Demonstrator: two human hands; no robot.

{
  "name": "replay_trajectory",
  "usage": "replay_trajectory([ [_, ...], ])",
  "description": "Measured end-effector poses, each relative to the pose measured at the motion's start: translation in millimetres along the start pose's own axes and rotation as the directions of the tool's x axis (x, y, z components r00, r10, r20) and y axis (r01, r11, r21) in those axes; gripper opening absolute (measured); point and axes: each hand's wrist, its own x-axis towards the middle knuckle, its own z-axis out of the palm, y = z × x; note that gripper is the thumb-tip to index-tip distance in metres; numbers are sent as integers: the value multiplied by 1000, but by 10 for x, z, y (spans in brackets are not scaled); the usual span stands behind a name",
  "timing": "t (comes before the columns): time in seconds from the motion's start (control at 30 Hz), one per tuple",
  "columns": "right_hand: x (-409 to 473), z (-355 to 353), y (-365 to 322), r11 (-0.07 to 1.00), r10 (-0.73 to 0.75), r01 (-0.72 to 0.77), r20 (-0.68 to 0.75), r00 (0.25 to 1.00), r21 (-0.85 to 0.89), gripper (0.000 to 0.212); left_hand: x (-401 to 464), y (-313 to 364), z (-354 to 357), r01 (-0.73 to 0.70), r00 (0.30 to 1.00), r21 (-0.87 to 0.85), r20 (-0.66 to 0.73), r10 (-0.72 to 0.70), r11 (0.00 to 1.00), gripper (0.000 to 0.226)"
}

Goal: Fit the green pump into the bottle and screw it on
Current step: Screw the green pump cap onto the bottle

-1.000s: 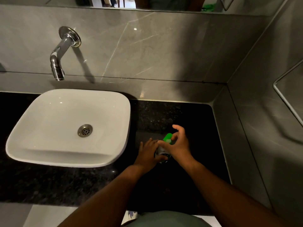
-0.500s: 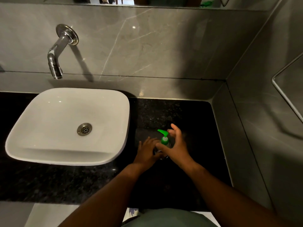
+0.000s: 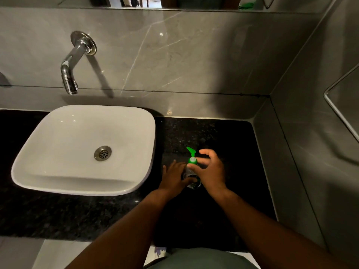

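A clear bottle [image 3: 192,183] stands upright on the black granite counter [image 3: 213,133], right of the sink. The green pump [image 3: 192,156] sits in its neck, its nozzle pointing up and to the left. My left hand [image 3: 174,178] wraps the bottle's body from the left. My right hand [image 3: 210,170] pinches the pump's green collar between thumb and fingers from the right. Most of the bottle is hidden by both hands.
A white basin [image 3: 83,148] with a steel drain [image 3: 102,153] fills the left of the counter. A chrome tap [image 3: 73,61] juts from the grey tiled wall above it. A side wall [image 3: 310,152] closes the counter on the right.
The pump's nozzle has turned from hidden under my right hand to pointing up-left. My right fingers have shifted around the collar. My left hand has stayed on the bottle.
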Motion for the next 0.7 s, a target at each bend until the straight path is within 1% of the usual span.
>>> replay_trajectory([
  [0.07, 52, -35, -20, 999, -12, 15, 74, 997, -38, 64, 12, -13, -10, 3, 1000, -5, 21, -3, 1000, 63],
  [0.13, 151, -120, -41, 1000, 8, -3, 234, 972, -21, 69, 33, -29, -21, -1, 998, -23, 59, 3, 1000, 62],
  [0.2, 252, -243, -75, 1000, 28, -30, 420, 907, -2, 72, 55, -46, -33, -9, 995, -44, 103, 13, 999, 60],
  [0.23, 300, -300, -87, 1000, 30, -21, 501, 865, -22, 71, 66, -54, -38, -11, 992, -50, 123, 17, 999, 62],
  [0.3, 379, -370, -103, 996, 38, 17, 595, 803, -86, 69, 90, -69, -43, -22, 987, -59, 156, 31, 998, 70],
  [0.33, 401, -378, -105, 994, 39, 33, 608, 793, -107, 68, 97, -78, -44, -27, 986, -64, 162, 37, 998, 73],
  [0.43, 417, -349, -64, 990, 35, 47, 566, 824, -130, 69, 116, -111, -46, -32, 986, -80, 158, 44, 996, 73],
  [0.53, 385, -275, 44, 998, 29, 3, 463, 886, -68, 67, 130, -126, -8, -28, 994, -66, 104, 34, 997, 69],
  [0.63, 329, -158, 91, 1000, 13, -13, 277, 961, -5, 71, 117, -86, 85, 17, 1000, -57, 15, -16, 998, 66],
  [0.7, 278, -53, 109, 999, 21, -26, 125, 992, 32, 75, 110, -43, 150, 64, 997, -27, -45, -66, 998, 70],
])
